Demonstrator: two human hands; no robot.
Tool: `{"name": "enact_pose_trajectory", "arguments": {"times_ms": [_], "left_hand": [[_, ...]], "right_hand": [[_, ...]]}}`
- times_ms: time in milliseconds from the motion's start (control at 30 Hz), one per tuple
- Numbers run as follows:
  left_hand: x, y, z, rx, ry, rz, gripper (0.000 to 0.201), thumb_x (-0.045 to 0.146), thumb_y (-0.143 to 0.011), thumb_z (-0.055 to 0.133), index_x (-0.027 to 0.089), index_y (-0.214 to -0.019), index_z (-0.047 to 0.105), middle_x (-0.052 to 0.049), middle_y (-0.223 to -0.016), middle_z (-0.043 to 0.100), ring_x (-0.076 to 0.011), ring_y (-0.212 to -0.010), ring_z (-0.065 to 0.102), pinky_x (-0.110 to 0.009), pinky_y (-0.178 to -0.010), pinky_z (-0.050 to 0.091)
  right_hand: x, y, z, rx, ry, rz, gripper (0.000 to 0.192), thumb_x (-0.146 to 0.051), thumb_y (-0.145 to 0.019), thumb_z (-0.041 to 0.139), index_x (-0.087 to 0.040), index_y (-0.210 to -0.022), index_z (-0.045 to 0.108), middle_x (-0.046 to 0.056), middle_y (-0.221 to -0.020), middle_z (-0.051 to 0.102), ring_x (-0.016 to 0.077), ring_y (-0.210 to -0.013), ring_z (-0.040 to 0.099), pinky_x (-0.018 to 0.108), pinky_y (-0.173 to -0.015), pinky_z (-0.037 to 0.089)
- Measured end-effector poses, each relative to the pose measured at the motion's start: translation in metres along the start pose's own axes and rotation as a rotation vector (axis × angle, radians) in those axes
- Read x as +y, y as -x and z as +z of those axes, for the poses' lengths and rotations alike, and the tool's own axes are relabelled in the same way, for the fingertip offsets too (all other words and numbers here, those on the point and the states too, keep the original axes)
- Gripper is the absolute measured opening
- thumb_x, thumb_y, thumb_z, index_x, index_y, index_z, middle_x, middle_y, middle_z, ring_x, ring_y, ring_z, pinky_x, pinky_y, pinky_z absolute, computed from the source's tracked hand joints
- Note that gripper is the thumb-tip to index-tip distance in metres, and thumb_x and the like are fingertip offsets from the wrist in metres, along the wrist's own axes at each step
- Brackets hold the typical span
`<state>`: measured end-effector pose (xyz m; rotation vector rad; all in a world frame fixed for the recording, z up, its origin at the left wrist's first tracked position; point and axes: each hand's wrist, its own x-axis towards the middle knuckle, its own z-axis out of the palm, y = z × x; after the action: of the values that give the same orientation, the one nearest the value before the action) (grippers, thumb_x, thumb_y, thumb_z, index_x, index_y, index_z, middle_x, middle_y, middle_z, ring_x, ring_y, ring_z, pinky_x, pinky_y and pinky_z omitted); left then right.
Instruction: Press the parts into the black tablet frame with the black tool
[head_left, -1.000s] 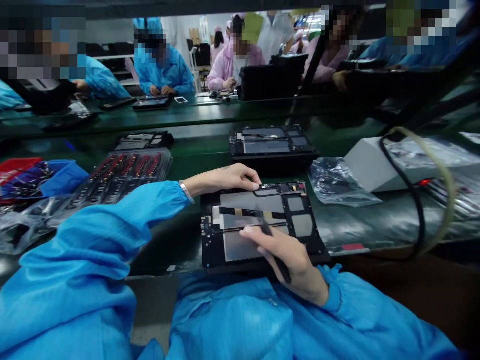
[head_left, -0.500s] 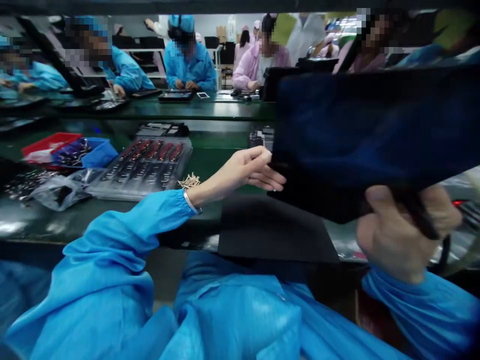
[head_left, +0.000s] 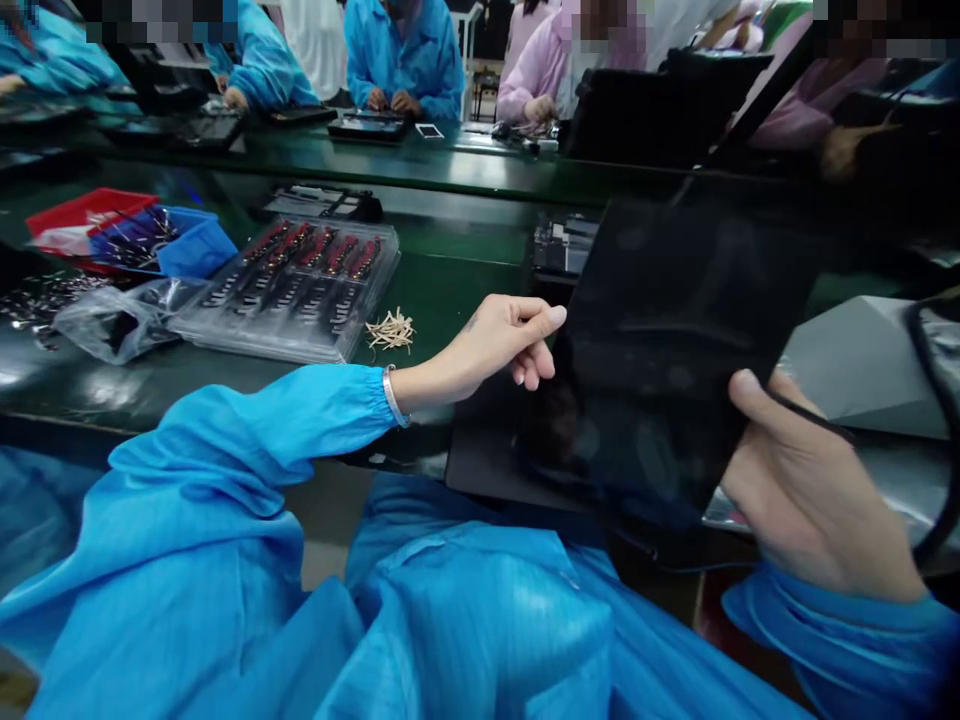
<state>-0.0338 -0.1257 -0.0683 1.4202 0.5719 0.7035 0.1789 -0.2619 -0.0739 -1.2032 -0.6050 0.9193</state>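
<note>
1. Right hand (head_left: 814, 500) grips the dark tablet panel (head_left: 675, 340) by its right edge, raised and tilted above the bench; a thin black tool is pinched alongside.
2. Left hand (head_left: 499, 345) touches the left edge, fingertips only.
3. Risk: light hold, panel could slip.
4. Panel's far face hidden; parts tray (head_left: 292, 290) contents indistinct.

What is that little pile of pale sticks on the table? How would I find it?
Start at the long green table and find the clear plastic tray with rows of red and black parts. Just off its right corner, left of the person's left hand, lies the small heap of sticks. It is the only pale, loose, straw-like bundle there; everything nearby is plastic or dark.
</note>
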Motion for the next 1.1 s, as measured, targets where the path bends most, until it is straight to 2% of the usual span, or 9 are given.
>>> {"name": "enact_pose_trajectory", "arguments": {"times_ms": [167, 333, 667, 867, 1100], "left_hand": [[-0.010, -0.008, -0.004, 0.041, 0.002, -0.112, 0.041, 0.030, -0.107, 0.059, 0.014, -0.070, 0.050, 0.000, -0.054, 0.066, -0.0041, -0.039, 0.058, -0.011, -0.039, 0.038], [-0.013, -0.012, -0.005, 0.044, -0.011, -0.137, 0.042, 0.034, -0.105, 0.061, 0.014, -0.070, 0.051, 0.000, -0.055, 0.066, -0.0033, -0.039, 0.058, -0.012, -0.040, 0.037], [-0.008, -0.010, -0.004, 0.045, -0.028, -0.134, 0.041, 0.035, -0.105, 0.061, 0.014, -0.072, 0.051, 0.000, -0.056, 0.067, -0.0037, -0.040, 0.059, -0.012, -0.042, 0.038], [-0.003, -0.009, -0.003, 0.041, -0.031, -0.151, 0.041, 0.031, -0.107, 0.060, 0.013, -0.071, 0.052, 0.000, -0.056, 0.066, -0.0036, -0.040, 0.058, -0.012, -0.041, 0.038], [-0.006, -0.009, -0.003, 0.036, -0.029, -0.161, 0.040, 0.029, -0.108, 0.058, 0.013, -0.072, 0.051, -0.001, -0.056, 0.066, -0.0040, -0.040, 0.058, -0.012, -0.042, 0.038]], "right_hand": [[0.015, -0.016, -0.009, -0.036, -0.049, 0.128, 0.021, -0.030, -0.089, 0.078, -0.029, -0.110, 0.078, 0.003, -0.135, 0.074, 0.0276, -0.134, 0.065, 0.048, -0.118, 0.055], [0.021, -0.023, -0.014, -0.072, -0.048, 0.133, 0.020, -0.029, -0.090, 0.077, -0.029, -0.110, 0.078, 0.002, -0.131, 0.076, 0.0272, -0.127, 0.071, 0.047, -0.115, 0.057], [0.019, -0.027, -0.016, -0.108, -0.017, 0.096, 0.018, -0.032, -0.092, 0.076, -0.028, -0.109, 0.078, 0.003, -0.129, 0.077, 0.0260, -0.127, 0.071, 0.045, -0.114, 0.057], [0.021, -0.026, -0.019, -0.189, 0.021, 0.053, 0.013, -0.028, -0.093, 0.074, -0.026, -0.105, 0.078, 0.005, -0.126, 0.078, 0.0263, -0.126, 0.071, 0.045, -0.112, 0.058], [0.018, -0.025, -0.013, -0.132, 0.044, 0.091, 0.017, -0.032, -0.089, 0.075, -0.027, -0.106, 0.077, 0.006, -0.126, 0.078, 0.0280, -0.130, 0.068, 0.048, -0.112, 0.059]]}}
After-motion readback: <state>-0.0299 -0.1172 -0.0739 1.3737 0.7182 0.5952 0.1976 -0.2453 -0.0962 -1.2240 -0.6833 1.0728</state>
